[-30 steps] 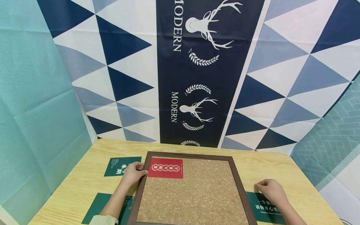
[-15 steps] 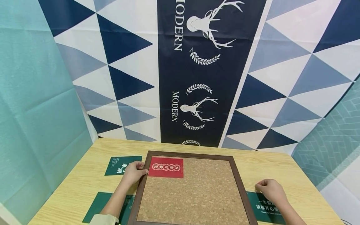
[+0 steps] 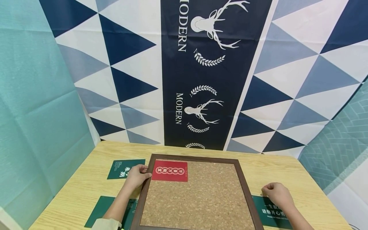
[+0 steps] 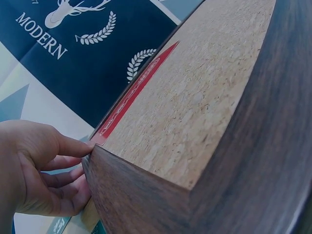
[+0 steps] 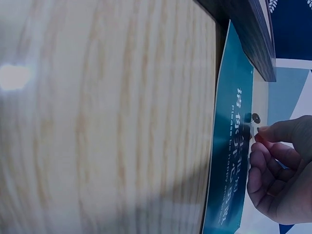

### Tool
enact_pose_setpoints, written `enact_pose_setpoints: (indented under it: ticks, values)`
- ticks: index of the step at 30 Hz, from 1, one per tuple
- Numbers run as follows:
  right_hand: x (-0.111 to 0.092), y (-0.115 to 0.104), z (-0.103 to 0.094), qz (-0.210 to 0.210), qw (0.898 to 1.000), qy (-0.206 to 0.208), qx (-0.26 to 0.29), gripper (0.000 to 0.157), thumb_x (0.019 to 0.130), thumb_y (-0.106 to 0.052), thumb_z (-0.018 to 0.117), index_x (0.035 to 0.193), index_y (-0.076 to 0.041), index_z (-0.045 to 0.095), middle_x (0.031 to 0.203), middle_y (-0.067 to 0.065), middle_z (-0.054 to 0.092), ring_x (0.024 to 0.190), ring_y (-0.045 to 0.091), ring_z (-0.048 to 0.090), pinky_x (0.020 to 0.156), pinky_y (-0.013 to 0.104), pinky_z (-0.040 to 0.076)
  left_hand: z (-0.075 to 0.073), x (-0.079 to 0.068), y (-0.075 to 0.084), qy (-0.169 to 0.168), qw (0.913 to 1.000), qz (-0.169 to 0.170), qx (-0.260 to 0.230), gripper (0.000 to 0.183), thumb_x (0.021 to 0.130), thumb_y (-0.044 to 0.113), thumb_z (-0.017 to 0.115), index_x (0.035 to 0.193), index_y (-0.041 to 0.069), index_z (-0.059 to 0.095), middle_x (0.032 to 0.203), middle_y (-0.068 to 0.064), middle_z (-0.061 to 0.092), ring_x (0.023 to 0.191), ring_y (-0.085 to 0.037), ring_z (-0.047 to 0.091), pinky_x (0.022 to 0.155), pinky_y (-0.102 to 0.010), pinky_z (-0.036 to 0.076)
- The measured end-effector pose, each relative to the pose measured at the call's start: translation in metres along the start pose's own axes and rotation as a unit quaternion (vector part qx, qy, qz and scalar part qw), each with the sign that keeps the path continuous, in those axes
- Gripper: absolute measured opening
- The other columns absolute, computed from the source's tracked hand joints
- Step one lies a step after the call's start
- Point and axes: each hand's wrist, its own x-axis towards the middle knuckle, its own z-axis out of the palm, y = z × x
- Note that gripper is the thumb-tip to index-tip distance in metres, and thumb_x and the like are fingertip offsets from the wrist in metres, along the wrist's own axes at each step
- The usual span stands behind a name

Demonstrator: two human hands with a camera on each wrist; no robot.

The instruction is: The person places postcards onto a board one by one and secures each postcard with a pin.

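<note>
A cork board [image 3: 198, 198] with a brown wooden frame lies on the table, a red card [image 3: 169, 171] in its far left corner. My left hand [image 3: 136, 176] grips the frame's left side, thumb on the upper edge by the card's corner and fingers curled against the outer side, as the left wrist view shows. To the right of the board, my right hand [image 3: 277, 193] hovers low over a green card [image 3: 273, 212], thumb and forefinger together on a small thumbtack, barely visible. A brass, round-headed thumbtack [image 5: 256, 118] shows just beyond those fingertips in the right wrist view.
Two more green cards lie left of the board: one upper green card [image 3: 118, 167] and one lower green card [image 3: 99, 210] partly under my left forearm. A patterned cloth [image 3: 198, 76] hangs behind the wooden table [image 3: 83, 179].
My right hand's fingertips have shifted very slightly. The left hand, the board and the cards stay where they were.
</note>
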Motion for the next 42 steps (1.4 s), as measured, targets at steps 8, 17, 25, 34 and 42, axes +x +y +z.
enact_pose_setpoints:
  ticks: [8,17,25,34,42]
  values:
    - [0.000,0.001,-0.002,-0.017,1.000,0.009,0.003,0.025,0.088,-0.018,0.054,0.090,0.004,0.068,0.076,0.006,0.061,0.066,0.018,0.047,0.055,0.028,0.035,0.001,0.000,0.000,0.006,1.0000,-0.001,0.007,0.037,0.083,0.009,0.068,0.115,-0.007,0.059,0.103,-0.021,0.062,0.092,-0.030,0.060,0.076,-0.041,0.054]
    - [-0.001,0.001,-0.002,-0.017,1.000,0.008,0.009,0.027,0.089,-0.018,0.054,0.092,0.005,0.067,0.074,0.006,0.060,0.065,0.018,0.047,0.054,0.028,0.035,0.001,0.000,0.000,0.006,0.9999,-0.003,0.014,0.037,0.084,0.011,0.068,0.116,-0.006,0.059,0.105,-0.021,0.062,0.095,-0.032,0.060,0.078,-0.042,0.053]
    - [0.000,-0.004,-0.006,-0.025,1.000,0.014,0.005,0.029,0.090,-0.017,0.052,0.094,0.009,0.065,0.079,0.010,0.065,0.069,0.019,0.053,0.056,0.028,0.040,0.001,-0.001,0.001,0.007,0.9998,0.001,0.020,0.038,0.084,0.011,0.068,0.117,-0.006,0.058,0.106,-0.022,0.063,0.096,-0.033,0.060,0.078,-0.042,0.053]
    - [-0.002,-0.010,-0.007,-0.031,0.999,0.019,0.013,0.030,0.092,-0.018,0.051,0.097,0.009,0.065,0.076,0.008,0.064,0.066,0.017,0.051,0.055,0.029,0.038,0.001,-0.002,0.001,0.009,0.9997,0.009,0.019,0.037,0.084,0.009,0.067,0.116,-0.008,0.058,0.105,-0.022,0.063,0.096,-0.033,0.060,0.078,-0.042,0.054]
    - [-0.002,-0.012,-0.005,-0.032,0.999,0.031,0.021,0.032,0.092,-0.019,0.051,0.098,0.009,0.064,0.073,0.007,0.061,0.064,0.017,0.049,0.055,0.028,0.038,0.002,-0.002,0.001,0.009,0.9998,0.008,0.018,0.037,0.084,0.009,0.067,0.116,-0.008,0.058,0.106,-0.022,0.063,0.096,-0.033,0.060,0.079,-0.042,0.054]
